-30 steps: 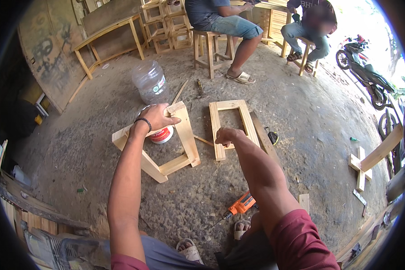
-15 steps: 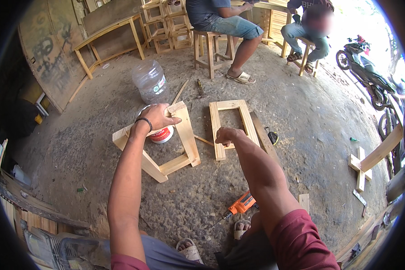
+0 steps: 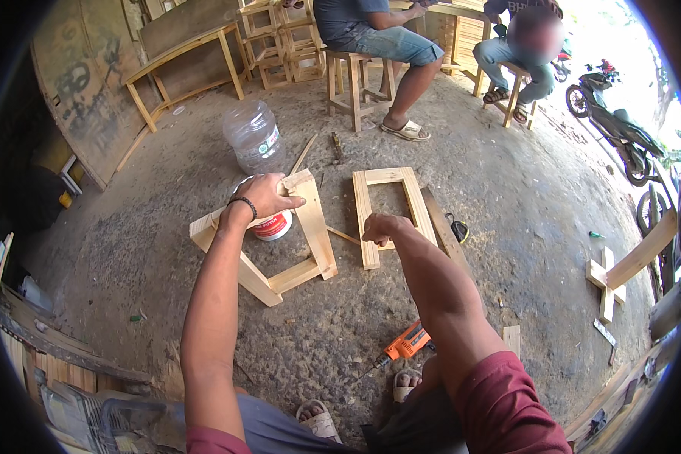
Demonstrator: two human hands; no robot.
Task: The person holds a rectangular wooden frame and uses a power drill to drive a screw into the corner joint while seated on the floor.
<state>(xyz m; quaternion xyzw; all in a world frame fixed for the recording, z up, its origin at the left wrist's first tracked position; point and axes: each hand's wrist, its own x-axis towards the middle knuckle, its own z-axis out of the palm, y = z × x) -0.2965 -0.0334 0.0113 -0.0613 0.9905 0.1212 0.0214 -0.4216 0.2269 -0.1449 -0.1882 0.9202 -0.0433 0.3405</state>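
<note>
Left hand [image 3: 262,198] curls round the wood frame [image 3: 315,233]; I can't tell right hand [image 3: 386,228] grip. Slipping could tip the frame.

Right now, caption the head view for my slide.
Left hand on a wooden frame, right hand over a second frame, drill on the floor.

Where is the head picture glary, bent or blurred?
Head view: glare bleaches the background around the motorcycle; head view: round blur partly covers the upper-right person; head view: fisheye bends edges near the black rim; head view: left hand and drill look fairly sharp.
</note>
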